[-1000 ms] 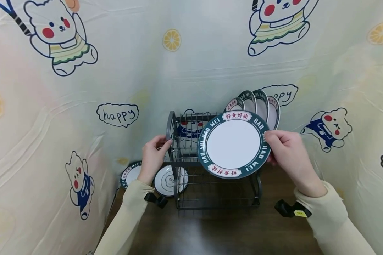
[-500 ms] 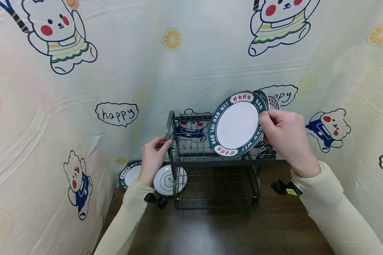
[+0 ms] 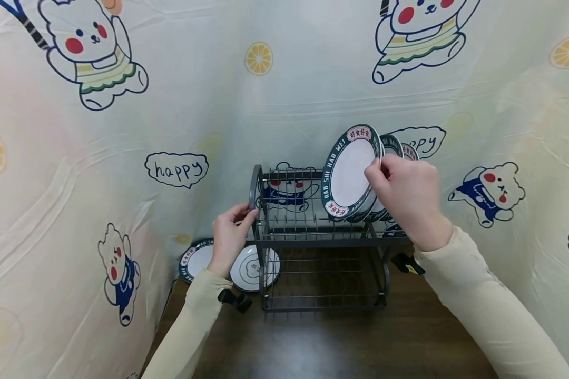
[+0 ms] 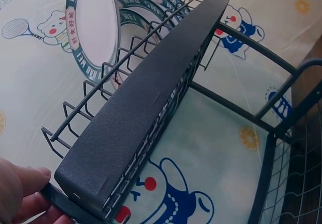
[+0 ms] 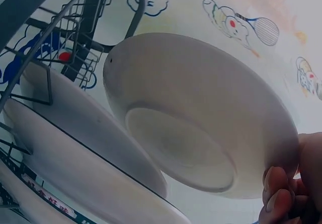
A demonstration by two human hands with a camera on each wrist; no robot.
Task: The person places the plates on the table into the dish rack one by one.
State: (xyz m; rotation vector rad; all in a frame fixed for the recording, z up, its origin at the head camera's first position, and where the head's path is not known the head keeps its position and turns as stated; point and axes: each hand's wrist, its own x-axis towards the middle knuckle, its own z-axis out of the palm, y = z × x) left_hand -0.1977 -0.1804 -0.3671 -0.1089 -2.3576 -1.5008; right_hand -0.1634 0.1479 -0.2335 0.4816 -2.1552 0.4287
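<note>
My right hand pinches the right rim of a white plate with a green lettered border. The plate stands tilted over the upper tier of a dark wire dish rack, left of several plates standing there. In the right wrist view the held plate's pale underside fills the middle, and the fingers grip its edge. Whether its lower edge touches the wires is unclear. At the rack's left end, my left hand grips the frame; its thumb and fingers also show around a dark bar in the left wrist view.
On the brown table, left of the rack, lie a green-rimmed plate and a white saucer-like plate, partly behind the left forearm. A printed cloth with bears and orange slices hangs behind and at the sides.
My right hand has carried the plate back and up, from in front of the rack to over its upper tier, turning it more edge-on. The left hand keeps its grip on the frame.
</note>
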